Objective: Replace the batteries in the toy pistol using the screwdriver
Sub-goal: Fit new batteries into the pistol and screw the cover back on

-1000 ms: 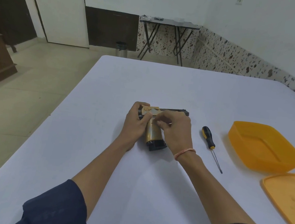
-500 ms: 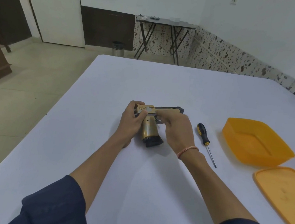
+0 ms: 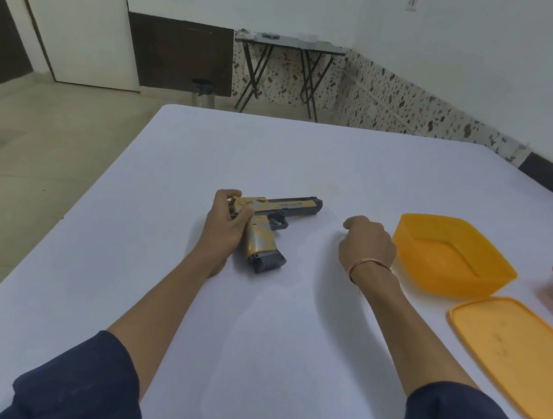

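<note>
Gripping the gold-and-black plastic toy pistol (image 3: 259, 242) flat on the white table (image 3: 254, 327), the left hand (image 3: 225, 220) steadies it. The right hand (image 3: 367, 245) is curled, its contents hidden. The person is probably fetching the screwdriver; next, its tip must find the cover screw.

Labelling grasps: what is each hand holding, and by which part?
Left hand grips the gold-and-black plastic toy pistol at its rear, above the handle. Right hand is curled, palm hidden; any hold cannot be told.
</note>
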